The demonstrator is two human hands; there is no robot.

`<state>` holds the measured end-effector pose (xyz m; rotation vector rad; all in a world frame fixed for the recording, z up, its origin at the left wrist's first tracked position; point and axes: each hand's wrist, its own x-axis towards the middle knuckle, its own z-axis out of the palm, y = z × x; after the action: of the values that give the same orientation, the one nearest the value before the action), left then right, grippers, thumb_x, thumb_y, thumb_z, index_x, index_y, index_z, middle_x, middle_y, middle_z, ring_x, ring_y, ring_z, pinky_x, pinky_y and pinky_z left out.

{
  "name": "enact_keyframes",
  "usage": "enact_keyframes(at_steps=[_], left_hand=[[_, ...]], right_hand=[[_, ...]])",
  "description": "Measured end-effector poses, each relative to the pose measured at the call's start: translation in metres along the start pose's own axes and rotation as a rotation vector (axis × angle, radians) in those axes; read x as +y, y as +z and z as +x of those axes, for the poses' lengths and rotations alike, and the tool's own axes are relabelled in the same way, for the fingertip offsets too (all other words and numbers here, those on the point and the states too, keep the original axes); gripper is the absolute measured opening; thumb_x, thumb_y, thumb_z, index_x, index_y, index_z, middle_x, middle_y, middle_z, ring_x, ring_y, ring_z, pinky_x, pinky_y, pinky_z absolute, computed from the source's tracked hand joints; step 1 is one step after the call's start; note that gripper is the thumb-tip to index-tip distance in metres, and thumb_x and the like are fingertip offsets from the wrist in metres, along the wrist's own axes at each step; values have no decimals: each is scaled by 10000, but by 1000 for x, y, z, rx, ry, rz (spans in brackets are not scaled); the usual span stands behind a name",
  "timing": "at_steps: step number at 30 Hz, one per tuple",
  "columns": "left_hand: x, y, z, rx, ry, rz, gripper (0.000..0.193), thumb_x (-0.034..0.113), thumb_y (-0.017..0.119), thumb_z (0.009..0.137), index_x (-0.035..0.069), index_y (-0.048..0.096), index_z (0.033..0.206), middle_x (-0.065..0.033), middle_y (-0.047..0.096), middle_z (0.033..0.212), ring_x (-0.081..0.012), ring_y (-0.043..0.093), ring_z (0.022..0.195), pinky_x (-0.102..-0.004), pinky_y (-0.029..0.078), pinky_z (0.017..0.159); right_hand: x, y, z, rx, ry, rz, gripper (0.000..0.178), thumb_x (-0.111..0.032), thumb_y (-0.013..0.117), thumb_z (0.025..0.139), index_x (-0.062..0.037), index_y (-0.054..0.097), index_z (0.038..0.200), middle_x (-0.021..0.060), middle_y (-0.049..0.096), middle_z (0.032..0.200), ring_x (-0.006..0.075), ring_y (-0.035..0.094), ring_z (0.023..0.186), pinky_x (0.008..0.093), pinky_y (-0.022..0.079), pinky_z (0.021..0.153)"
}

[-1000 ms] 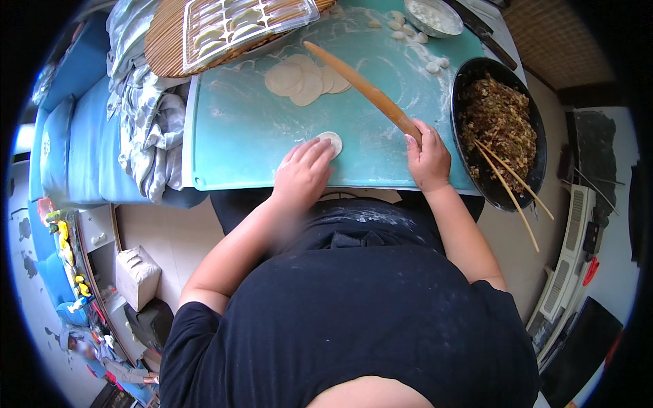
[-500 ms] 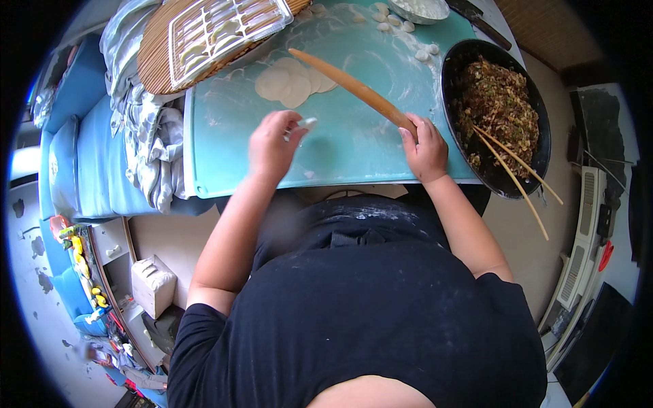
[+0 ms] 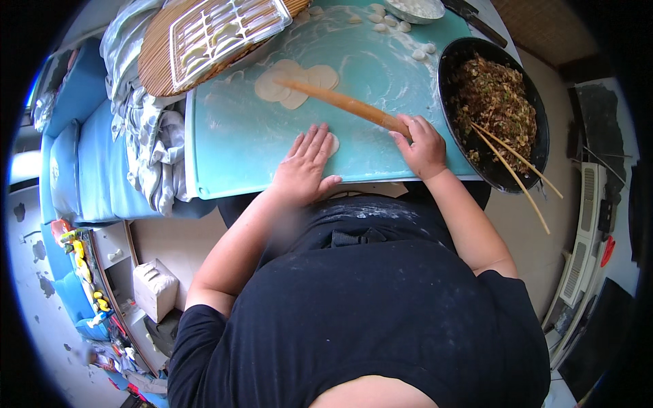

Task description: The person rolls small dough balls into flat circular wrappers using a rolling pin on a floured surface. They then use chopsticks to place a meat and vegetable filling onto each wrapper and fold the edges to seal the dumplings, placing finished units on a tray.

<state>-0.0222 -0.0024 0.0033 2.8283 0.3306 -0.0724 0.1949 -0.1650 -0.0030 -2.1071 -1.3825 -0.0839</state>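
Observation:
My left hand [image 3: 308, 163] lies flat on the green mat [image 3: 238, 146], fingers stretched out together, pressing over a small piece of dough [image 3: 334, 145]. Only the right edge of that piece shows. Wrapped round the near end of a wooden rolling pin [image 3: 347, 103] is my right hand [image 3: 423, 145]. The pin slants away to the upper left, its far tip over a stack of thin round dough wrappers [image 3: 294, 100]. Several small dough lumps [image 3: 379, 26] are scattered at the far side of the floured mat.
A black pan [image 3: 445, 88] of chopped filling, with chopsticks [image 3: 515, 167] in it, stands at the right. At the back left, a round woven tray [image 3: 151, 64] carries a plastic box [image 3: 235, 34] of dumplings. A flour bowl [image 3: 416, 9] and a knife [image 3: 484, 28] lie at the back right.
My left hand has come down from pinching a dough piece to lying flat over it on the mat. The rolling pin's far end has swung left and nearer, over the wrappers.

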Motion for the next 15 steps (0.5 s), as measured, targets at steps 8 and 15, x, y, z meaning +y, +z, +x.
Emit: enact_keyframes(at_steps=[8,15], left_hand=[[-42,-3,-19,225,-276,169,573,332,409,909,-13,313,1356,-194,255,1445,-360,219,1345,-446,179,1091],[-69,-9,16,363,-262,153,581,330,450,895,-46,343,1324,-229,299,1412,-379,307,1297,-425,272,1057]], right_hand=[[-24,9,10,-301,-292,-86,341,-327,578,834,-76,561,1066,113,527,1121,296,476,1082,399,400,884],[-9,37,43,-289,-212,-286,473,-385,445,899,-100,445,1277,131,316,1415,308,237,1336,452,204,1082]])
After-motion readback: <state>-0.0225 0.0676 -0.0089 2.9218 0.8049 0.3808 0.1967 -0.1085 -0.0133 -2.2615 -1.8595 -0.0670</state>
